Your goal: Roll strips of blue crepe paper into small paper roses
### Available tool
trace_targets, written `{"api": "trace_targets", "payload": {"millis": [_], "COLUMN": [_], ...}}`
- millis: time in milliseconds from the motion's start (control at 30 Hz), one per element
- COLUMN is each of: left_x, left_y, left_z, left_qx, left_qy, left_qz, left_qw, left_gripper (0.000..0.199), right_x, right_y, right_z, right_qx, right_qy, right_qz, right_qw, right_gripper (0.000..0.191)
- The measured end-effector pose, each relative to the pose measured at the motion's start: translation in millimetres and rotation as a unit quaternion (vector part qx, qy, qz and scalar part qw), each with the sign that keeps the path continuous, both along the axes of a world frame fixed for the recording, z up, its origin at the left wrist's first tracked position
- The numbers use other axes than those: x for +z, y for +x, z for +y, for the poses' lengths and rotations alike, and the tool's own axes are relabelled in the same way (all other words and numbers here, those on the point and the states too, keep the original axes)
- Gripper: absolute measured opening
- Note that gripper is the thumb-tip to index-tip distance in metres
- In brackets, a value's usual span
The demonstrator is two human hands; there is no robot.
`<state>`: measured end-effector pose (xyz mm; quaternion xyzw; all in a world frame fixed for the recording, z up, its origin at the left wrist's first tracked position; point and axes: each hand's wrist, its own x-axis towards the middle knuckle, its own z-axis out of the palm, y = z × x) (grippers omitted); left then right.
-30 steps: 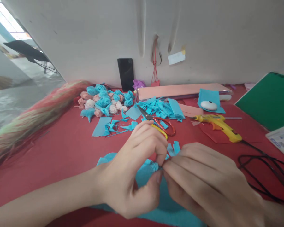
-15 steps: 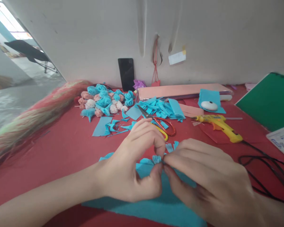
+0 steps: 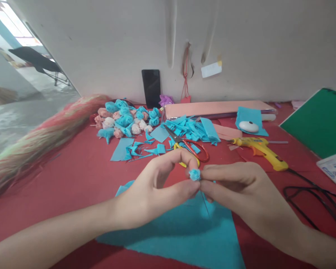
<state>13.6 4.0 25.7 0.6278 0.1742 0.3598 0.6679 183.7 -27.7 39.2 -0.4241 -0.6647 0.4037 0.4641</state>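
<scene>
Between my two hands is a small blue crepe paper flower (image 3: 195, 174), its petals bunched tight. My left hand (image 3: 164, 188) pinches it from the left with thumb and forefinger. From the right, the fingertips of my right hand (image 3: 240, 190) close on the same flower. A thin dark thread or wire (image 3: 204, 203) hangs down below it. Under both hands a large sheet of blue crepe paper (image 3: 170, 239) lies flat on the red table (image 3: 72, 179). Scissors (image 3: 184, 144) with red and yellow handles lie just beyond my fingers.
Finished paper flowers (image 3: 126, 119) are heaped at the back left, beside blue paper scraps (image 3: 190, 129). A yellow glue gun (image 3: 260, 147) lies on the right, its black cable (image 3: 305, 194) coiled nearby. A phone (image 3: 151, 88) leans on the wall; a green board (image 3: 319, 123) stands far right.
Both hands have risen slightly with the flower, which now shows its rounded top toward me. The thin strand below it has come into view. My right fingers have straightened.
</scene>
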Motion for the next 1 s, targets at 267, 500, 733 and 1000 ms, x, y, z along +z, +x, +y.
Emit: {"api": "trace_targets", "payload": {"millis": [267, 500, 733, 1000], "left_x": [-2.2, -2.8, 13.7, 18.2], "left_y": [2.3, 1.6, -1.4, -5.1], "left_z": [0.7, -0.2, 4.4, 4.9], "left_qx": [0.009, 0.017, 0.257, 0.339], "left_qy": [-0.073, -0.022, 0.508, 0.629], "left_qz": [-0.029, -0.019, 0.068, 0.134], "left_qw": [0.997, 0.999, 0.819, 0.687], "left_gripper": [0.014, 0.008, 0.017, 0.013], "right_x": [0.4, -2.2, -4.4, -3.3], "right_y": [-0.1, 2.3, 2.0, -2.7], "right_z": [2.1, -1.2, -4.0, -6.2], "right_qx": [0.034, 0.041, 0.053, 0.060], "right_qy": [-0.044, -0.045, -0.098, -0.117], "right_qz": [0.039, 0.048, 0.103, 0.140], "right_qw": [0.998, 0.997, 0.988, 0.981], "right_gripper": [0.023, 0.023, 0.023, 0.026]}}
